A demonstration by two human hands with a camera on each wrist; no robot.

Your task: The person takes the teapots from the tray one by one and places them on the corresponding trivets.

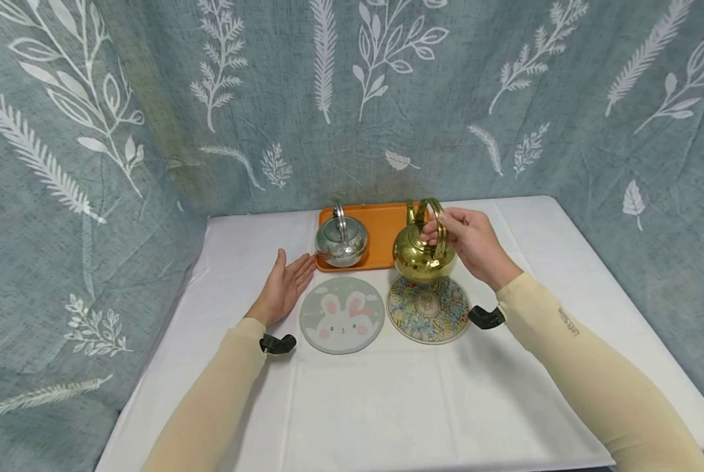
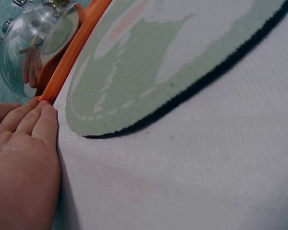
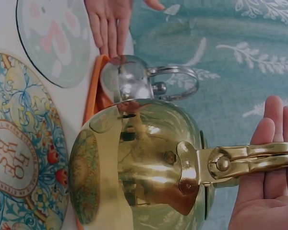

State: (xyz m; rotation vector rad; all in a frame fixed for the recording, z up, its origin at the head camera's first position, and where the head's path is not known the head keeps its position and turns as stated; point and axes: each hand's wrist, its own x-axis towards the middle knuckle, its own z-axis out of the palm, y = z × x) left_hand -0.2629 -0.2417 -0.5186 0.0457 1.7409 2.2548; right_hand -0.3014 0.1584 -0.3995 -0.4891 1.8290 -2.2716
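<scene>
My right hand (image 1: pixel 476 244) holds a shiny gold kettle (image 1: pixel 424 261) by its arched handle, fingers passed under the handle. The kettle is over the tray's front right corner and overlaps the far edge of a round floral mat (image 1: pixel 429 321); how high its base stands is hard to tell. My left hand (image 1: pixel 284 285) lies with straight fingers, their tips at the front left edge of an orange tray (image 1: pixel 383 236). On that tray's left part stands a silver kettle (image 1: pixel 341 241), also seen beyond the left fingertips in the left wrist view.
A round grey-green mat with a rabbit picture (image 1: pixel 341 316) lies in front of the silver kettle, left of the floral mat. White cloth (image 1: pixel 364 406) covers the table. Blue-green leaf-patterned curtains (image 1: pixel 305 98) hang behind and at both sides.
</scene>
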